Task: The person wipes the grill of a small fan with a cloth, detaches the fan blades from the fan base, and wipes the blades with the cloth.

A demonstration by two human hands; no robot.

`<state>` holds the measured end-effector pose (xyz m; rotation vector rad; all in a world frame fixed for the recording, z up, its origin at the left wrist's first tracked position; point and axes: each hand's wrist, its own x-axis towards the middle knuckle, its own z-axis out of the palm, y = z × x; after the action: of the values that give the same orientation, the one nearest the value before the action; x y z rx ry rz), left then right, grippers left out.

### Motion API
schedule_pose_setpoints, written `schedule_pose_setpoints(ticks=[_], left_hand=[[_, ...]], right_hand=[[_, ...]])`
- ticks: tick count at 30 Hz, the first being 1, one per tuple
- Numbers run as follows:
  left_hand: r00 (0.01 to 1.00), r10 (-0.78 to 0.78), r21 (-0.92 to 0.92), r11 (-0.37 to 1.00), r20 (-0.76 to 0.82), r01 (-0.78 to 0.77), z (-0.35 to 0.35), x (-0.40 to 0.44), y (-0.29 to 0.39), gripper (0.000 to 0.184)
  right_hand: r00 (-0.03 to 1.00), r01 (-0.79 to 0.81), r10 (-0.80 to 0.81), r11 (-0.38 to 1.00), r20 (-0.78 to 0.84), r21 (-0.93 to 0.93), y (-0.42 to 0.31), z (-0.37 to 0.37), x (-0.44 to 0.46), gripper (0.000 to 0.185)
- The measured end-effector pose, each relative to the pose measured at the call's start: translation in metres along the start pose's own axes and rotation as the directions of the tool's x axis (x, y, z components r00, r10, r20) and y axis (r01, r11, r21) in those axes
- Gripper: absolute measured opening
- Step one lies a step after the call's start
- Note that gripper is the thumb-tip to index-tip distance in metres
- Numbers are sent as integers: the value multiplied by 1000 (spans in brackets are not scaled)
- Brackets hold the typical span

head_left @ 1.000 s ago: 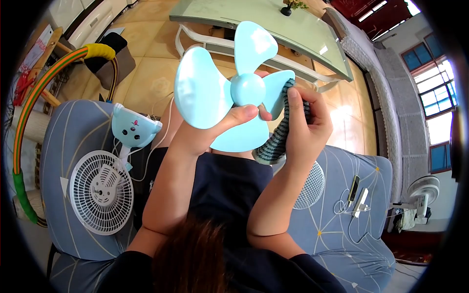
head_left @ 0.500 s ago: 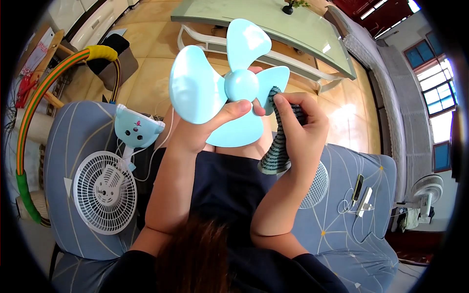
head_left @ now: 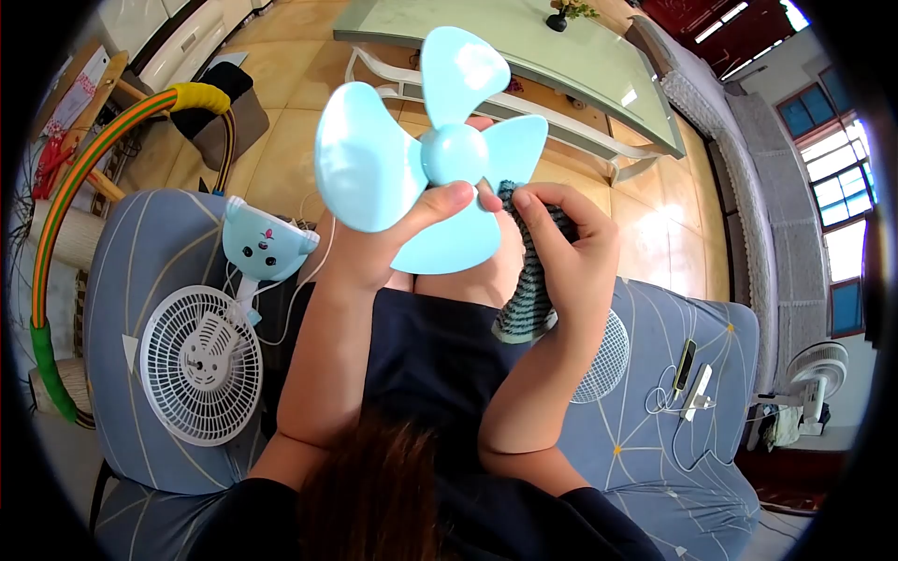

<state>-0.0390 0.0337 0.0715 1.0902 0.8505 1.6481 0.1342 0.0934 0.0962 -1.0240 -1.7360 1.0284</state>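
A light-blue fan blade (head_left: pixel 369 159) with a round hub is held up over my lap, its broad vanes spread out. My left hand (head_left: pixel 421 220) grips it near the hub, thumb in front and fingers mostly hidden behind. My right hand (head_left: pixel 575 229) pinches a dark green striped cloth (head_left: pixel 526 294), which hangs down from the fingers. The cloth's top edge is at the lower edge of the right vane; whether it touches the vane I cannot tell. To my left, the blue cat-faced fan base (head_left: pixel 267 241) lies above a white rear fan grille (head_left: pixel 201 365).
Blue patterned sofa (head_left: pixel 645 374) carries a round grille (head_left: pixel 603 360) by my right arm, plus a phone (head_left: pixel 686 365) and a white power strip (head_left: pixel 697 391) with cables. A striped hoop (head_left: pixel 61 234) stands at left. Ahead is a glass-topped table (head_left: pixel 524 47); a standing fan (head_left: pixel 818 369) is at right.
The fan blade has shifted slightly left and up in my left hand. My right hand with the cloth has moved slightly left and down, from over the right vane to its lower edge.
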Motion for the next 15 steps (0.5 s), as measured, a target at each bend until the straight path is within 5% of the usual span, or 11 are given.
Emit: schedule_pose_setpoints(ticks=[5, 9, 11, 15], left_hand=[[997, 27, -207, 977, -69, -41, -4, -1, -1, 62], [998, 30, -200, 979, -61, -42, -2, 0, 2, 60], [997, 29, -239, 970, -77, -46, 2, 1, 0, 50], [999, 15, -213, 977, 44, -5, 2, 2, -5, 62]], right_hand=[[991, -107, 97, 987, -89, -116, 3, -15, 1, 14], [969, 45, -26, 996, -247, 73, 2, -16, 1, 10], [953, 159, -150, 987, -261, 14, 5, -11, 2, 10], [957, 220, -224, 975, -184, -42, 1, 7, 1, 9]])
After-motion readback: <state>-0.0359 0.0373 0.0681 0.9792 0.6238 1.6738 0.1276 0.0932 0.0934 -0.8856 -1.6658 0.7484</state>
